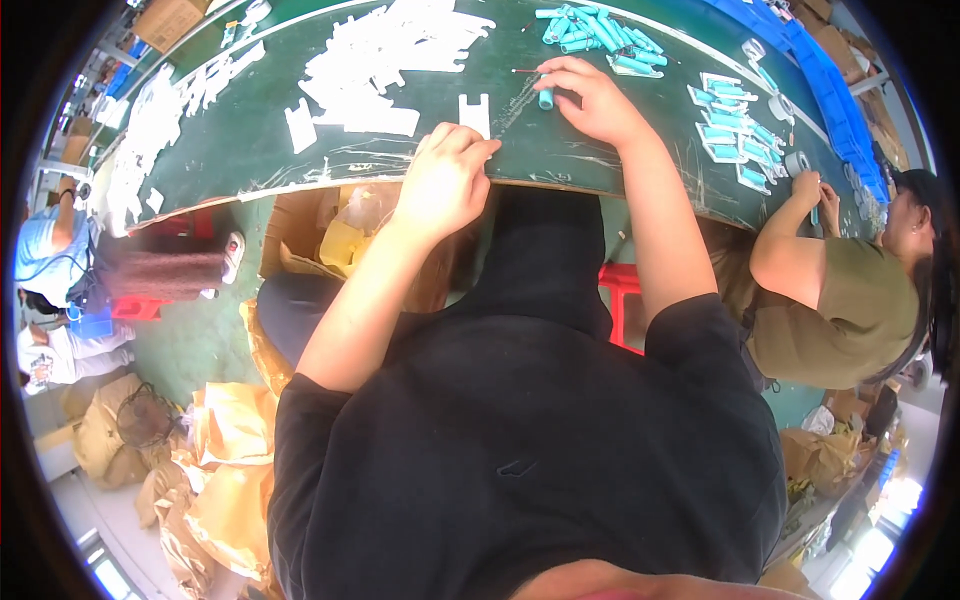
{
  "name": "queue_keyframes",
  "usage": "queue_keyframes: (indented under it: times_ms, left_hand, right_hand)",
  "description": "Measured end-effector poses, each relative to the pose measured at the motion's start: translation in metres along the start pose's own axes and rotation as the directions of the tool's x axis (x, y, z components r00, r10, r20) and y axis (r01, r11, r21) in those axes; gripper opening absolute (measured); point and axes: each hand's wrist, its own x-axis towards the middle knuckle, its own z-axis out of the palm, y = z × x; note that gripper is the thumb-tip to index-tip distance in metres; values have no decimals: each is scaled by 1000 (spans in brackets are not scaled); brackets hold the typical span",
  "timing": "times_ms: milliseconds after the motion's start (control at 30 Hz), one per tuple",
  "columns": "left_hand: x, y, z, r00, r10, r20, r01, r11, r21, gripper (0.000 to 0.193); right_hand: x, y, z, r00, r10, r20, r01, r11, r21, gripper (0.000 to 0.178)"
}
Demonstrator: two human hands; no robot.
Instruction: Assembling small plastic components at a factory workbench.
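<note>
My left hand (447, 180) is closed at the table's front edge, its fingertips pinching the lower end of a white notched piece (474, 114). To its right, my right hand (598, 103) has thumb and fingers curled around a teal cylindrical battery cell (545, 99), whose lower end shows below the fingers. A thin red wire (526, 71) sticks out leftward by the right fingertips. Just beyond this hand lies a heap of similar teal cells (597, 30). The right fingers hide the upper part of the held cell.
White pieces (375, 55) are piled on the green table (560, 150), with more at far left. Teal cells in white holders (735, 130) lie to the right. A co-worker (840, 290) works there beside a tape roll (796, 163). Blue bins (830, 100) line the far right edge.
</note>
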Motion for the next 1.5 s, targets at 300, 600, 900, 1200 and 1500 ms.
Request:
queue_keyframes:
  times_ms: [300, 600, 900, 1200, 1500]
  left_hand:
    - [5, -14, 7, 997, -28, -73, 28, 1000, -1, 14]
    - [45, -9, -15, 925, -118, 360, 112, 993, 39, 11]
    - [58, -14, -5, 885, 69, 460, -209, 943, 261, 2]
    - [65, -34, 2, 845, 244, 476, -368, 911, 185, 11]
    - [37, -45, 20, 970, 206, 130, -215, 975, 55, 23]
  right_hand:
    - [-4, -8, 1, 999, 46, 11, -46, 999, -25, 29]
    - [-1, 8, 14, 994, 78, -73, -82, 995, -54, 26]
    - [1, 0, 19, 994, 62, -91, -84, 962, -259, 26]
    - [3, -3, 20, 995, 58, -82, -80, 949, -306, 27]
    - [0, -2, 22, 989, 86, -121, -120, 940, -319, 30]
